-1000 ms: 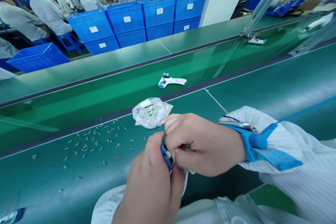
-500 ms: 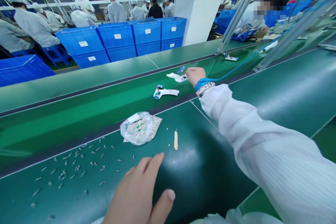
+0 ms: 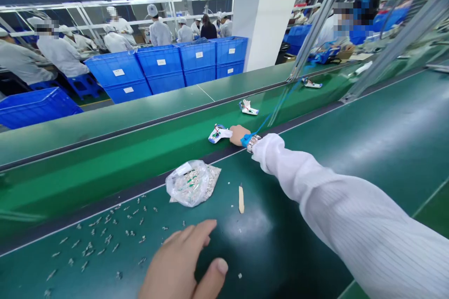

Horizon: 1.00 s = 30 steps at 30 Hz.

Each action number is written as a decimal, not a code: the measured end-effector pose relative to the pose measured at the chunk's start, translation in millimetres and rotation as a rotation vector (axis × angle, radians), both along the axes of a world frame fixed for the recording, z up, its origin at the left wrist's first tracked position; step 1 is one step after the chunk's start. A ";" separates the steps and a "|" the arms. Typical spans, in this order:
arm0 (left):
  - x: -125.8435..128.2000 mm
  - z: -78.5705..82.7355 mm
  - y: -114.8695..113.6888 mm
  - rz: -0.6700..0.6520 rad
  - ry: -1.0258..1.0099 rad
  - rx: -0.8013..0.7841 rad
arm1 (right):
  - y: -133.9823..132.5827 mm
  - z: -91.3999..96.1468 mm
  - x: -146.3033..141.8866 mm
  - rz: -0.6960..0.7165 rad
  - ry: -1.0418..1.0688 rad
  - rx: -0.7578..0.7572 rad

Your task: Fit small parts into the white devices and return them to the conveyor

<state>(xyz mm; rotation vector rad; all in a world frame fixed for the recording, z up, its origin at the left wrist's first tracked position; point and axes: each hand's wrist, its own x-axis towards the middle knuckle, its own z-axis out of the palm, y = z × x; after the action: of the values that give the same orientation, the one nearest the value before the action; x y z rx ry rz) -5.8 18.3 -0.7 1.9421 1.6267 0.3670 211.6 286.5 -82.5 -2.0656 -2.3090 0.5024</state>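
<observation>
My right hand (image 3: 239,134) is stretched out over the green conveyor belt (image 3: 105,147), closed over the end of a white plastic housing (image 3: 218,134) with blue parts and thin wires. My left hand (image 3: 180,264) lies low over the dark green bench mat (image 3: 266,261), fingers apart, holding nothing. Near it are several small metal parts (image 3: 105,243) scattered on the mat. Above them sits a clear plastic bag (image 3: 192,183) of similar parts. A flat wooden stick (image 3: 241,199) lies to the bag's right.
Two more white housings (image 3: 248,107) (image 3: 312,84) lie farther along the belt. A blue strap and cord (image 3: 247,139) run from my right wrist. Stacked blue crates (image 3: 157,67) and several co-workers in white stand beyond the bench, with metal frame posts at right.
My hands were together around a small blue-and-white piece a second ago. They have parted, and my right arm has reached out over the belt. The housings have shifted along the belt.
</observation>
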 end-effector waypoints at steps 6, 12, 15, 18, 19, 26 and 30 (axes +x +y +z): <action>-11.1 -3.4 4.5 0.432 -0.225 0.090 | -62.6 48.1 -11.4 0.414 0.091 0.154; -10.8 -4.5 10.8 0.593 -0.315 0.034 | -138.5 92.1 -23.4 0.930 0.111 0.418; -13.4 -1.2 11.9 0.443 -0.243 -0.074 | -160.5 100.5 -28.7 1.140 0.074 0.684; -15.5 2.2 11.9 0.307 -0.220 -0.173 | -173.4 107.5 -33.0 1.196 0.019 0.798; -15.8 2.8 11.8 0.274 -0.225 -0.193 | -176.6 109.8 -33.9 1.202 -0.004 0.813; -14.0 1.1 11.5 0.436 -0.246 -0.023 | -186.8 106.1 -35.6 1.088 0.002 0.848; -14.1 0.5 9.5 0.571 -0.299 0.144 | -186.2 93.1 -37.3 0.981 0.051 0.680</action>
<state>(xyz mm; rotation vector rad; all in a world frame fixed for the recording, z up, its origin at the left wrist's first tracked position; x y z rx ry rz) -19.9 27.9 -0.2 1.3929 1.9607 0.9702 174.3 100.3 10.6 -0.5731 -2.7590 -0.2487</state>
